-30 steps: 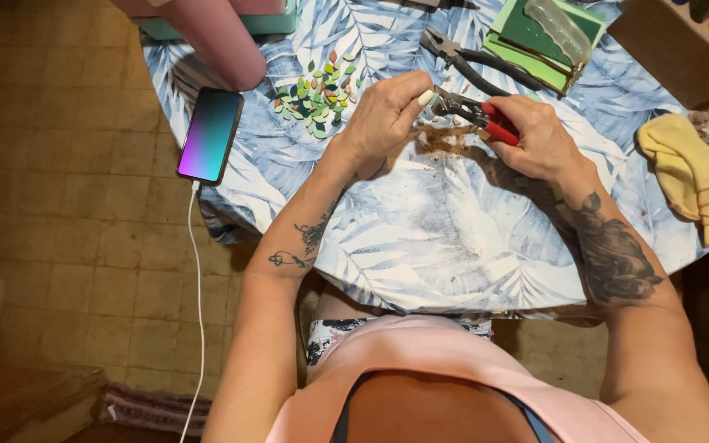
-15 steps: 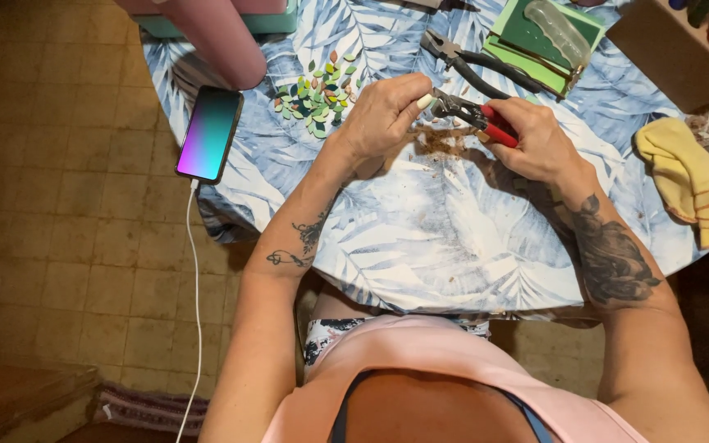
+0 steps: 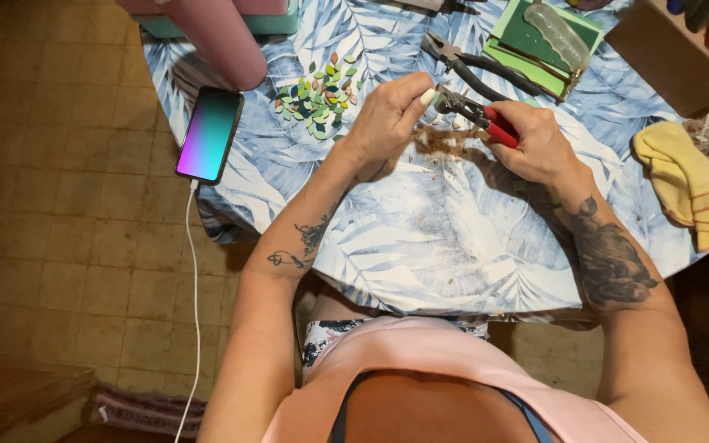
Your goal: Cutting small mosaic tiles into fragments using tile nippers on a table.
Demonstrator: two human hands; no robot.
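Note:
My left hand (image 3: 387, 115) pinches a small pale tile piece (image 3: 428, 96) between thumb and fingers over a round table with a blue leaf-print cloth (image 3: 420, 238). My right hand (image 3: 535, 139) grips red-handled nippers (image 3: 478, 113), whose jaws meet the tile piece. Under the hands lies a patch of brownish crumbs (image 3: 441, 141). A heap of small leaf-shaped coloured tile pieces (image 3: 317, 94) lies to the left of my left hand.
A lit phone (image 3: 209, 134) on a white cable lies at the table's left edge. Black-handled pliers (image 3: 473, 70), a green tray with a glass piece (image 3: 547, 37), a pink cylinder (image 3: 219, 41), a yellow cloth (image 3: 691, 180) and a brown board (image 3: 674, 53) stand around.

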